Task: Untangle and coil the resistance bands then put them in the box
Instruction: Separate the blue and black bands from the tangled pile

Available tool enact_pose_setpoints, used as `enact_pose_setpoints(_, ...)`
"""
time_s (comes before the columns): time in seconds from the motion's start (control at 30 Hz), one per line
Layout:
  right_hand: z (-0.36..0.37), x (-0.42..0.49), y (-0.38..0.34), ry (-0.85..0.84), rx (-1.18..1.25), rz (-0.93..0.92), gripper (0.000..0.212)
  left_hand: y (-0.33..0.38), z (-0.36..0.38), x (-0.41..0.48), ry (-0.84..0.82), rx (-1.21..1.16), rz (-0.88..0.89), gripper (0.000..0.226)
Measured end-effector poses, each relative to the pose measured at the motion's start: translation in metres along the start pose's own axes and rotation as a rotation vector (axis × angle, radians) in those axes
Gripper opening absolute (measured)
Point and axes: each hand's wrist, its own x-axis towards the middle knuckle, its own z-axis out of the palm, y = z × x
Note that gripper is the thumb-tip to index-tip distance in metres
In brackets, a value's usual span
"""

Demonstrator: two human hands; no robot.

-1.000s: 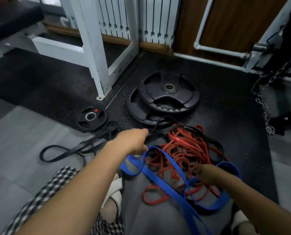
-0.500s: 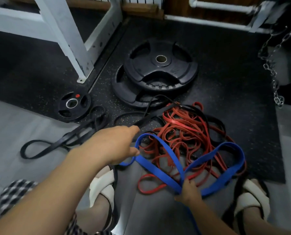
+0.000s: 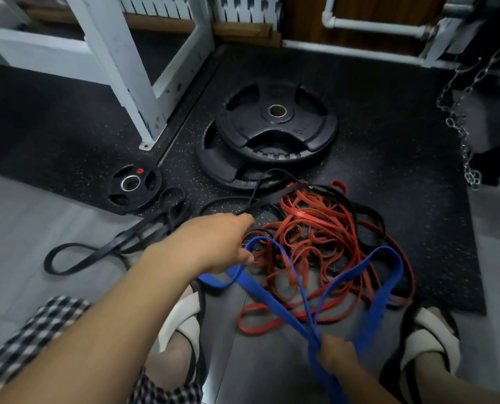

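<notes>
Blue band (image 3: 385, 287) strands gather at the bottom of the view into the right hand (image 3: 334, 355). Its fingers are curled tight round them, low between two feet in pale sandals (image 3: 181, 319). A checked cloth (image 3: 24, 345) covers the knee at the lower left.

From that grip the blue strands fan upward over the grey floor (image 3: 24, 228). One wide loop arches to the right. Another runs left to the left hand (image 3: 213, 243), which is reached forward with fingers and thumb closed on the blue loop. A black strap also leaves this hand near the fingertips and runs toward the plates. Whether the hand holds that strap too, I cannot tell.

Behind and under the blue loops lies the main heap. The red bands (image 3: 310, 228) are knotted in many thin loops, with black ones threaded through them. The heap sits half on the grey floor and half on the speckled mat (image 3: 388, 170). To the left, apart from it, the black bands (image 3: 126, 239) trail flat in a long loop across the floor.

Further back on the mat, a small plate (image 3: 143, 196) with a red dot lies just beside those black bands. Two large plates (image 3: 298, 132) are stacked off-centre beyond the tangle. A white frame (image 3: 111, 53) stands at the back left, and a chain (image 3: 472, 177) hangs at the right edge.
</notes>
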Motion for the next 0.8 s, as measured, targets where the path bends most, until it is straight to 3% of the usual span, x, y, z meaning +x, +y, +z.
enact_pose_setpoints(0.2,-0.105,-0.028,-0.021,0.060,0.074,-0.129,0.036,0.004,-0.010,-0.003,0.053,-0.004,0.008,0.055)
enact_pose_setpoints(0.3,-0.183,-0.074,-0.024,0.285,0.018,-0.224,0.029,0.008,-0.011,-0.004,0.115,-0.048,0.039,0.065)
enact_pose_setpoints(0.4,-0.230,-0.140,-0.024,0.522,0.026,-0.403,0.025,0.017,-0.009,-0.003,0.225,-0.231,0.112,0.098)
enact_pose_setpoints(0.5,-0.249,-0.213,-0.024,0.697,0.335,-0.674,0.019,0.035,-0.012,-0.008,0.344,-0.516,0.257,0.130)
enact_pose_setpoints(0.57,-0.254,-0.253,-0.024,0.718,0.591,-0.787,0.028,0.049,-0.012,-0.014,0.312,-0.761,0.362,0.138)
enact_pose_setpoints(0.7,-0.268,-0.293,-0.022,0.739,0.831,-0.880,0.025,0.073,0.001,-0.020,0.268,-0.923,0.538,0.116)
enact_pose_setpoints(0.77,-0.283,-0.301,-0.016,0.820,0.700,-0.776,0.008,0.081,0.005,-0.023,0.215,-0.884,0.555,0.108)
enact_pose_setpoints(0.8,-0.291,-0.303,-0.009,0.879,0.588,-0.674,0.013,0.084,0.006,-0.023,0.185,-0.852,0.532,0.107)
